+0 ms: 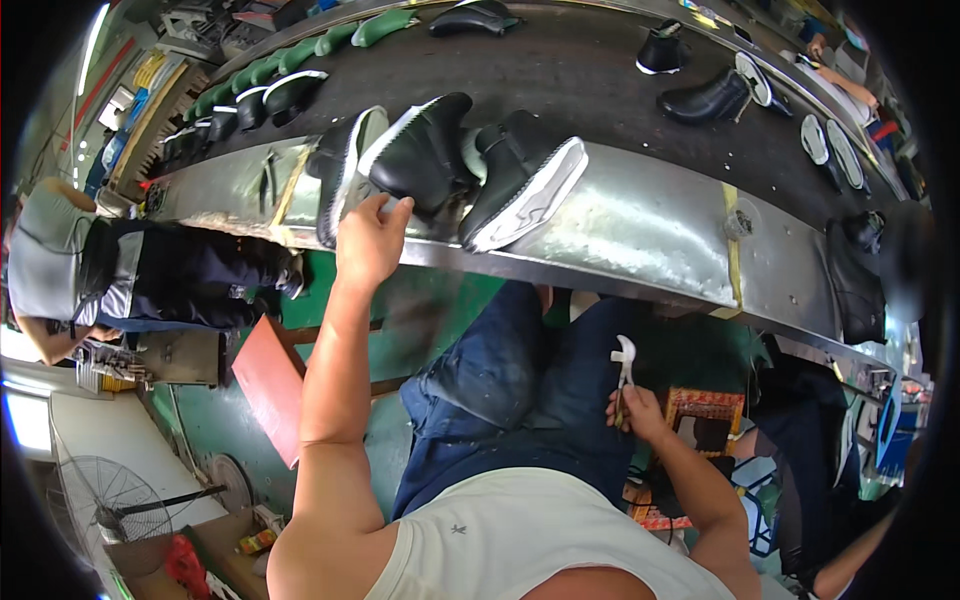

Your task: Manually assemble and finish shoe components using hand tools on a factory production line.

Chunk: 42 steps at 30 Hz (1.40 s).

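My right hand [638,412] is closed around the handle of a small hammer [625,362], held head up beside my right thigh. On the metal ledge in front of me, my left hand [370,240] is at the lower end of a black boot with a white sole [347,170]. Its thumb and fingers are bent toward each other, and what lies between them is hidden. Just beyond the fingers leans a second black boot [415,155]. To its right, a third boot [520,180] lies tilted, its white sole facing me.
A dark conveyor belt [560,90] runs behind the ledge [640,220], carrying boots, soles and green shoe lasts [383,27]. Pliers [267,182] lie on the ledge at left. Co-workers are at left [60,260] and far right. A wire fan [110,505] stands lower left.
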{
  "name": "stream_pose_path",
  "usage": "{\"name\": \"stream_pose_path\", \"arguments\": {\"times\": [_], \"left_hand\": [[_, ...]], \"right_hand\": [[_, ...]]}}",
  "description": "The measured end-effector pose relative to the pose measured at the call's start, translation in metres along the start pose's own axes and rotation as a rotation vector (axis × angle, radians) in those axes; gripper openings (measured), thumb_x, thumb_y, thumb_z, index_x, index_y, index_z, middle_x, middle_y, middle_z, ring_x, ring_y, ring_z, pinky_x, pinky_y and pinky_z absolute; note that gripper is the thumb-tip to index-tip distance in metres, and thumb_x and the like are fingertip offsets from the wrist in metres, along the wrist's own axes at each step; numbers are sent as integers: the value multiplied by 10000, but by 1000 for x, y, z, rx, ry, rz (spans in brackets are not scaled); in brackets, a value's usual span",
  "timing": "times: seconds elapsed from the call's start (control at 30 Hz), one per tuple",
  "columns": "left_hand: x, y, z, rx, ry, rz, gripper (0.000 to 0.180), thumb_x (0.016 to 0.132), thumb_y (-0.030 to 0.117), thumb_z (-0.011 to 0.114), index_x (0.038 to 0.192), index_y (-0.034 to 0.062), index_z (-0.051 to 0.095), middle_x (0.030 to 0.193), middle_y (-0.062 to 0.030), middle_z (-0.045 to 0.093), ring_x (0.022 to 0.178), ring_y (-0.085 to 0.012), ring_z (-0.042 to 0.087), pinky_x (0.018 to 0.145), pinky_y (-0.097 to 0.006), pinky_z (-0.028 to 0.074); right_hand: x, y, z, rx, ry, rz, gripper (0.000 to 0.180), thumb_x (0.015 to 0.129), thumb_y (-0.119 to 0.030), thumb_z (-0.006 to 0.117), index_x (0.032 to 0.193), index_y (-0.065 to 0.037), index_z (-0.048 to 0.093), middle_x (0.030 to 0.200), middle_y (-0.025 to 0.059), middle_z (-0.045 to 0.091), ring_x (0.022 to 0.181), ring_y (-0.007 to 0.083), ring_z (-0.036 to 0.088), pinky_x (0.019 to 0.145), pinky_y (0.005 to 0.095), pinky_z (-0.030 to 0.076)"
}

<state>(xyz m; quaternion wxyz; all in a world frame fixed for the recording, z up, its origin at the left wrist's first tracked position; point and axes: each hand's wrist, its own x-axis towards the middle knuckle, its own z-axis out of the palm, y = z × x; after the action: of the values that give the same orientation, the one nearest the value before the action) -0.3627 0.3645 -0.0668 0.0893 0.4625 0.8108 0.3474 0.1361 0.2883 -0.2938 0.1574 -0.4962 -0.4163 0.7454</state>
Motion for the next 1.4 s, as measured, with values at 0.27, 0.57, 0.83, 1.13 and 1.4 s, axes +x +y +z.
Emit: {"name": "stream_pose_path", "arguments": {"times": [0.27, 0.57, 0.83, 1.13, 1.4], "left_hand": [[54, -104, -35, 368, 103, -30, 681, 810, 504, 793, 1100, -101, 679, 920, -257, 728, 867, -379, 716, 855, -456, 551], [-20, -97, -63, -344, 527, 48, 579, 859, 439, 799, 1065, -91, 689, 920, -140, 714, 875, -178, 650, 792, -330, 518], [-147, -184, -86, -1145, -320, -58, 846, 836, 429, 816, 1432, -39, 440, 1349, -202, 590, 1153, -368, 654, 916, -479, 602], [-243, -32, 78, -484, -1077, -87, 1022, 746, 199, 879, 1562, -33, 309, 1494, -191, 493, 1338, -243, 501, 1137, -326, 355], [-247, 16, 132, 117, -1012, 421, 992, 812, 407, 811, 1520, -92, 327, 1487, -340, 425, 1410, -414, 432, 1164, -394, 354]], "right_hand": [[-8, 9, 15, 0, 77, -51, 454, 1079, -407, 407, 1075, 12, 582, 855, 112, 692, 671, 179, 695, 471, 257, 452], [-19, 3, 23, -49, 137, -91, 398, 1067, -341, 450, 1054, 28, 599, 833, 103, 686, 656, 174, 684, 501, 278, 481], [-21, -23, 42, -180, 194, -242, 239, 1017, -235, 584, 995, 3, 610, 826, 74, 671, 674, 150, 656, 637, 309, 522], [-4, -33, 49, -49, 311, -429, 457, 1048, -444, 520, 1025, 1, 619, 888, 81, 696, 771, 168, 684, 709, 314, 540], [-13, -29, 43, -394, 397, -397, 441, 887, -407, 759, 961, -7, 587, 797, 98, 656, 661, 154, 654, 596, 327, 515]]}}
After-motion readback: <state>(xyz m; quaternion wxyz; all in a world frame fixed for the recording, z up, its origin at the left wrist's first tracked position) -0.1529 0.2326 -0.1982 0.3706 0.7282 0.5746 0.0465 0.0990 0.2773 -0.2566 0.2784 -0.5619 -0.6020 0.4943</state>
